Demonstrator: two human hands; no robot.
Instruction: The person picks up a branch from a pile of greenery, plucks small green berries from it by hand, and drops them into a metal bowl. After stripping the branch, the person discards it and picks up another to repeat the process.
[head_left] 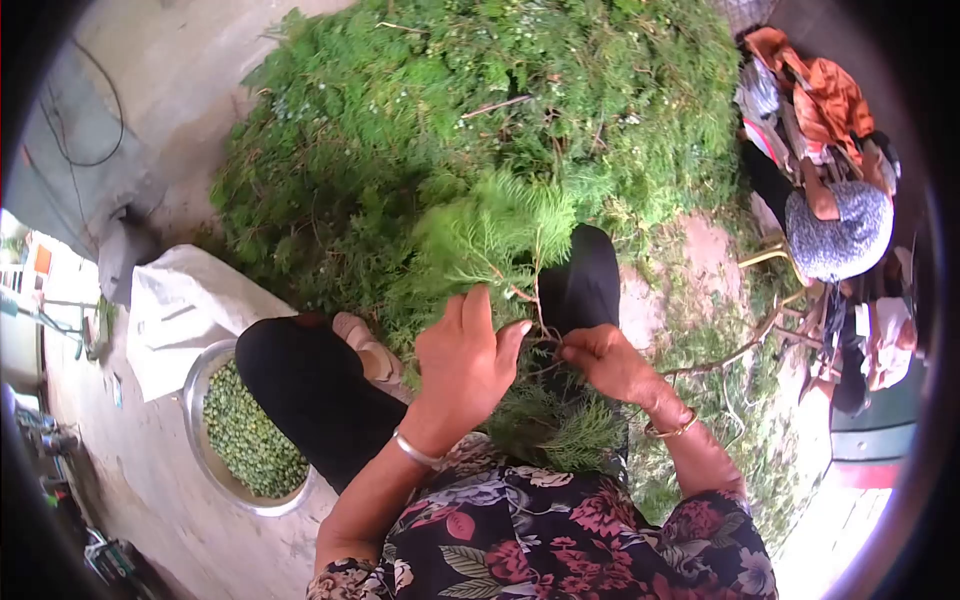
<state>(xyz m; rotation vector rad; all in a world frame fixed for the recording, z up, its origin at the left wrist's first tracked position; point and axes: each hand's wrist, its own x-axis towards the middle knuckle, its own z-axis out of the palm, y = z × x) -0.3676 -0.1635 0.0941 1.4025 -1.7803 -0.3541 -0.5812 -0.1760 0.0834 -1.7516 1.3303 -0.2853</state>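
Observation:
A leafy green branch [538, 270] with a thin brown stem rises between my hands, above my lap. My right hand [605, 362] pinches the lower stem near its fork. My left hand [465, 355] is raised beside the stem, thumb apart from the bent fingers, with no object visible in it. Behind both hands, a large heap of green branches [400, 130] covers the ground. At my left knee stands a metal bowl [196, 425] holding many small green berries [245, 430].
A white sack [190, 310] lies beyond the bowl. On the right, a person in a patterned top [838, 230] sits near an orange cloth [820, 90], with another person partly visible below. A long bare branch [735, 355] extends right of my right hand.

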